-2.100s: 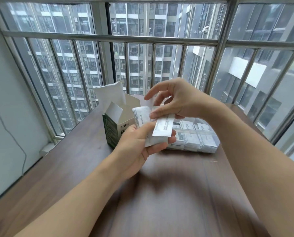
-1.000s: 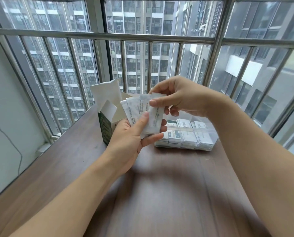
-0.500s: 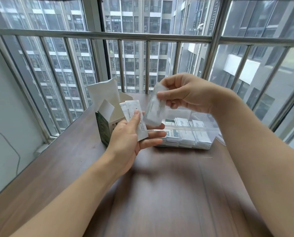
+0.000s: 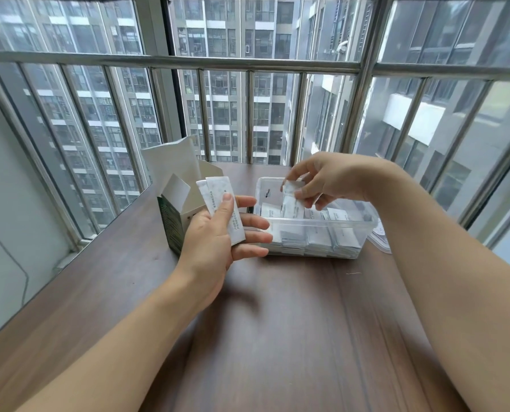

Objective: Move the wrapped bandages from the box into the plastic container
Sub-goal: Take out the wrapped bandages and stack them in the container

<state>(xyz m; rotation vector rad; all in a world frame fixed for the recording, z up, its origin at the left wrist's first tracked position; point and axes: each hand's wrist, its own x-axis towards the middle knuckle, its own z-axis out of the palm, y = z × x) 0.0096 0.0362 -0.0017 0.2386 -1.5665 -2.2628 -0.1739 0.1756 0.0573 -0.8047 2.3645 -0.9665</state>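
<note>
The left hand is nearest, raised over the wooden table. Its thumb presses a few wrapped bandages against its straight fingers, so that they stand fanned above the palm. Just behind this hand stands the box, its top flaps open. To the right of the left hand, the clear plastic container sits on the table and holds rows of bandages on edge. The right hand is above the container, fingertips pinching one bandage whose lower end is inside the container. The two hands are apart.
</note>
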